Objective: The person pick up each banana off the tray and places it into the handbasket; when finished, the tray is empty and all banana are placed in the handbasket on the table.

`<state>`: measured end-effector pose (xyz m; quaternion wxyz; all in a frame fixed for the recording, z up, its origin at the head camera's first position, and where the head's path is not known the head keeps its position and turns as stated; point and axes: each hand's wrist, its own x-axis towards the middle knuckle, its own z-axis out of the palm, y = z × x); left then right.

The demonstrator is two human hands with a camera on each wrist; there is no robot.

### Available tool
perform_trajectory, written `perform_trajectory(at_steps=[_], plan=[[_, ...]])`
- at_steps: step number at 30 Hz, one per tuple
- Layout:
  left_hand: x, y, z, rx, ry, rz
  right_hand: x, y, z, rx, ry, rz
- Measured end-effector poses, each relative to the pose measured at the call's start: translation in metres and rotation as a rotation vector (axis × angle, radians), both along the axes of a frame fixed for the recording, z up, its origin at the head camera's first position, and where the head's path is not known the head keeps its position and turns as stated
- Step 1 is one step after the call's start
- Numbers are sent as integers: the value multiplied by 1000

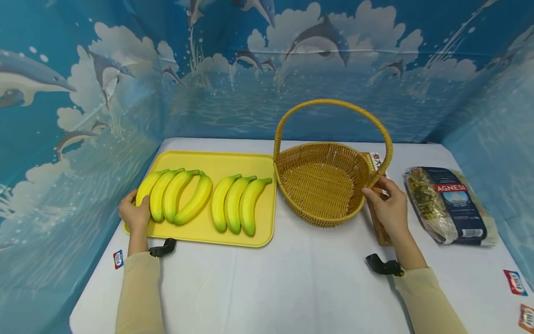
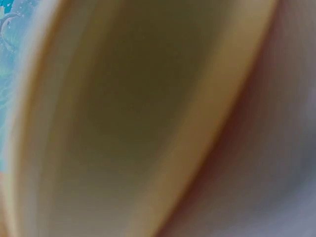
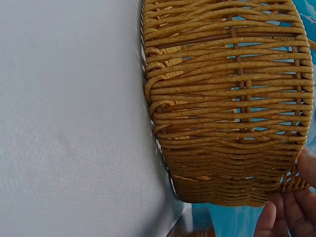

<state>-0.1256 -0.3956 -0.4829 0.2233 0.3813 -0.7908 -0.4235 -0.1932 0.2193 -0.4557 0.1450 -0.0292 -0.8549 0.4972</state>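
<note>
My left hand (image 1: 135, 212) is at the left end of a yellow tray (image 1: 238, 161), thumb and fingers around the lower end of the leftmost banana (image 1: 146, 184). Beside that one, more bananas (image 1: 157, 198) lie in a group, and three others (image 1: 233, 204) lie on the tray's right half. With thumb and fingertips, my right hand (image 1: 390, 204) pinches the rim of a brown wicker basket (image 1: 319, 188) near its handle's right foot. The right wrist view shows the woven basket side (image 3: 227, 108) and fingers (image 3: 291, 212) at its rim. A blurred yellowish shape fills the left wrist view.
Partly behind the basket and right hand lies a brown package (image 1: 379, 225). Farther right is an AGNESI pasta bag (image 1: 450, 204). Small stickers (image 1: 515, 282) mark the white table (image 1: 267, 287). Blue dolphin-print cloth (image 1: 258, 111) encloses the back and sides.
</note>
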Motion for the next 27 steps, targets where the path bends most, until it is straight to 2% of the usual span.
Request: perform_trajectory(at_steps=[4,7,12,15,21,27], plan=[[0,1,0,-1,-4,9,0,-1,0,4,8,-6],[0,2,3,12,5,42,-1,-1,-1,2,21,-4],[2,7,11,23,69,117,-1,-1,-2,-7,30,4],[4,14,21,17,107,120,0,0,-2,-12,32,7],[2,48,53,20,200,22,0,0,-1,9,42,-1],[-2,101,74,-47,354,-158,-1,0,-2,-8,39,3]])
